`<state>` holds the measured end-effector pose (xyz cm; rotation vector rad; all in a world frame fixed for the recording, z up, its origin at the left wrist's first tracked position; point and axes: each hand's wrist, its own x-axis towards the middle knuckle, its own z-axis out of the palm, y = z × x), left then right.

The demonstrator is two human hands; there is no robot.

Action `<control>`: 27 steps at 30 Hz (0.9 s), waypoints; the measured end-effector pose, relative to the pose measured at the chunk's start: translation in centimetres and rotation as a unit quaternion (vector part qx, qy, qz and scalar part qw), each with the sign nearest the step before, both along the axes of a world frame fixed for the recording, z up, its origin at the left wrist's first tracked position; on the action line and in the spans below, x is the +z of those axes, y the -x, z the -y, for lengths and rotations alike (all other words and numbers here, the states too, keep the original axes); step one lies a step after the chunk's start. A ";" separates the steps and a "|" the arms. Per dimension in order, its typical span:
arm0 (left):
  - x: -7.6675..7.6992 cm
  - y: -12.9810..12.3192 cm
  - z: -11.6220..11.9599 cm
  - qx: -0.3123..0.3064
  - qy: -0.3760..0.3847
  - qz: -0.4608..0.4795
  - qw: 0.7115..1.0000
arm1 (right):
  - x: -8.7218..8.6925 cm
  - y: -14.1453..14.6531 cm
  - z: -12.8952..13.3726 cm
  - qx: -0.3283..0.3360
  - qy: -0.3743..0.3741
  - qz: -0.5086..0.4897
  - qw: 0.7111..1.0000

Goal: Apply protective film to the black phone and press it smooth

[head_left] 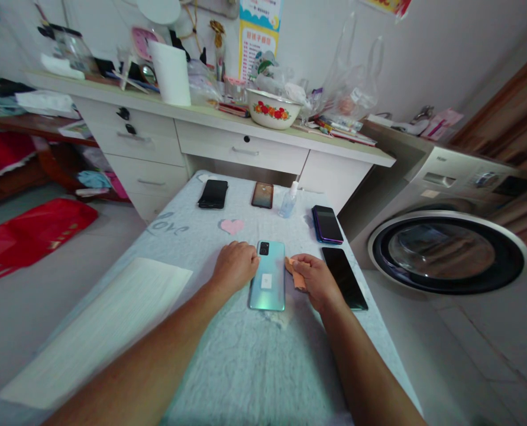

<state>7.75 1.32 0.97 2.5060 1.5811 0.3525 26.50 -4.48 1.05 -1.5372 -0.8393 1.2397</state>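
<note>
A mint-green smartphone [270, 296] lies back up on the covered table, its dark camera block at the top left and a small white sticker in the middle. My left hand [234, 267] is closed at the phone's upper left edge, its fingertips gripping that side. On the opposite side, my right hand [314, 277] pinches a folded orange cloth [298, 279] against or just beside the phone's right edge. Partly behind my right wrist is a black tablet-like device [345, 278]. Beyond the phone stands a clear spray bottle [288, 201].
Stacked phones [327, 225] lie at the table's right edge. A black stack [213, 194] and a brown phone case [262, 195] lie at the far side. A pale sheet [99, 331] covers the left. Behind are a drawer desk [245, 139] and a washing machine [445, 195].
</note>
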 end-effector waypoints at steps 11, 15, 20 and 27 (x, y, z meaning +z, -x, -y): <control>0.0 0.4 -0.4 0.000 0.008 0.006 1.000 | 1.0 0.7 0.2 0.005 -0.057 -0.109 0.992; 0.1 0.5 -0.7 0.005 0.034 0.042 0.999 | 0.8 0.9 0.3 0.026 -0.090 -0.121 0.988; 0.6 0.6 -0.7 -0.013 0.050 0.176 0.983 | 0.5 1.1 0.4 0.059 -0.116 -0.132 0.983; 1.4 0.4 -0.2 -0.043 0.092 0.320 0.942 | 0.8 1.9 0.3 0.102 -0.146 -0.144 0.973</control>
